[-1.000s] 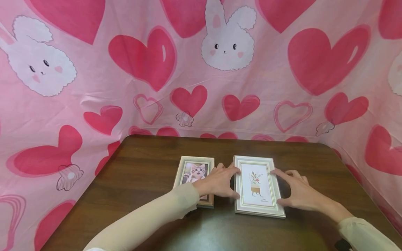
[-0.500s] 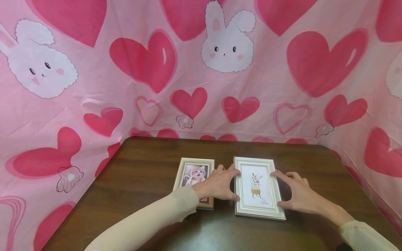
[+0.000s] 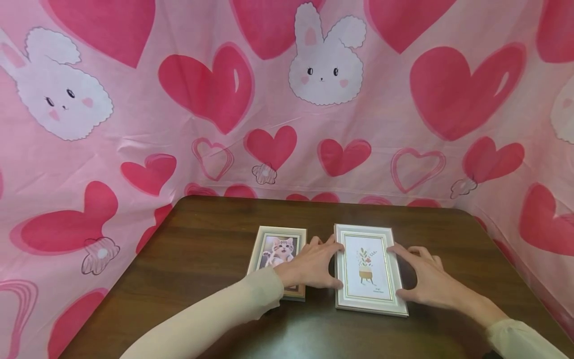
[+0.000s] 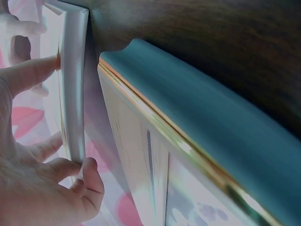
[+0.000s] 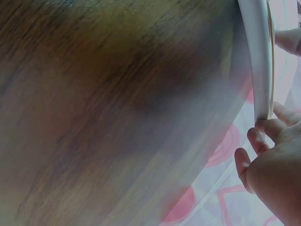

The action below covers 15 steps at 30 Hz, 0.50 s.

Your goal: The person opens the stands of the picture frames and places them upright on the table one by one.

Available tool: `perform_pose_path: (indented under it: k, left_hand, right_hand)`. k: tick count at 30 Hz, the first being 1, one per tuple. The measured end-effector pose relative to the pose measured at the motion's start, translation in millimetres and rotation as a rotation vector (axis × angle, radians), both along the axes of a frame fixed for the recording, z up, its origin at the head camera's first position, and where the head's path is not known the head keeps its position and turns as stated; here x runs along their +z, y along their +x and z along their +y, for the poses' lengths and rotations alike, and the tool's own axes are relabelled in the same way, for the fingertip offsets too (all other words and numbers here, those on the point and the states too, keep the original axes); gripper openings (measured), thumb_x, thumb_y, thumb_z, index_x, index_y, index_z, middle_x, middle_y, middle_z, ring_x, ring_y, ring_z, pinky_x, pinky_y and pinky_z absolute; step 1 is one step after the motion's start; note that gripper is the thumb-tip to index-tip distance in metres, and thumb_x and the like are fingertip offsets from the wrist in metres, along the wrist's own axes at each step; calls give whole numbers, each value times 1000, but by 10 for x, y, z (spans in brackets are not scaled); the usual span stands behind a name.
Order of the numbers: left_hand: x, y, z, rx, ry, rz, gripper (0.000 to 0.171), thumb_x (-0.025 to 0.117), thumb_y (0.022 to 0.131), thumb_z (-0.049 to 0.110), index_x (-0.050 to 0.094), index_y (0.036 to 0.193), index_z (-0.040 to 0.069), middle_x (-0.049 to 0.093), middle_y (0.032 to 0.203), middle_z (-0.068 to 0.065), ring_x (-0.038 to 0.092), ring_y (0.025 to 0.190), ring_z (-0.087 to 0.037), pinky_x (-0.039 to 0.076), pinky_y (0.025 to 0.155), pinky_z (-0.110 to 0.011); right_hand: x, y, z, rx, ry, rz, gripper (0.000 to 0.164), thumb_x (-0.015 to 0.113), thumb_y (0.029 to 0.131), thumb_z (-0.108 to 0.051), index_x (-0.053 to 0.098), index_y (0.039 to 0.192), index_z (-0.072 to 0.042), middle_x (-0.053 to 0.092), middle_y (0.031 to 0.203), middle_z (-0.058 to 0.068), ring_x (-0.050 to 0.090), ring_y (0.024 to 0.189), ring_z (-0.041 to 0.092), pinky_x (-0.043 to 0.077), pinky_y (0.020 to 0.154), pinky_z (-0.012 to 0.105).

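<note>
A white picture frame lies face up on the table in the head view, showing a drawing of a potted plant. My left hand holds its left edge, thumb near the lower part and fingers higher up. On the opposite edge, my right hand grips in the same spread way. The left wrist view shows fingertips at the rim of the white picture frame, some curled by its side. Left of it lies a smaller picture frame with a kitten photo, partly hidden under my left wrist and sleeve.
The dark wooden table has rounded back corners. Pink cloth with hearts and rabbits hangs behind it and along both sides. A narrow gap separates the two frames, and bare wood shows around them.
The head view has tilted slightly, so everything sits a little lower in it. Both hands and both picture frames keep their places on the table.
</note>
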<state>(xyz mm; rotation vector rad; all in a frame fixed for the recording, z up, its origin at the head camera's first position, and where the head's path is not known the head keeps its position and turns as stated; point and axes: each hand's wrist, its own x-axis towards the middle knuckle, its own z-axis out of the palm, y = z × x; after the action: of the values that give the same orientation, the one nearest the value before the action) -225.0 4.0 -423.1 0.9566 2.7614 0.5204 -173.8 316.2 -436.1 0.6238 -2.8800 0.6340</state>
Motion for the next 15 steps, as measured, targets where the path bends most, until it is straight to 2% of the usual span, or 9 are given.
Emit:
perform_pose_path:
  k: [10, 15]
  left_hand:
    - [1, 24, -1, 5, 0, 5, 84, 88, 81, 52, 53, 153, 26, 28, 172, -6, 45, 108, -18, 43, 78, -27]
    - [11, 33, 6, 2, -7, 30, 84, 88, 81, 52, 53, 153, 26, 27, 172, -6, 45, 107, -18, 42, 76, -26]
  right_hand:
    - [-6, 25, -5, 8, -4, 37, 96, 97, 64, -33, 53, 147, -13, 59, 145, 24, 43, 127, 43, 29, 86, 57]
    - [-1, 35, -6, 5, -4, 45, 96, 97, 64, -33, 53, 148, -14, 57, 147, 25, 42, 127, 44, 29, 86, 57]
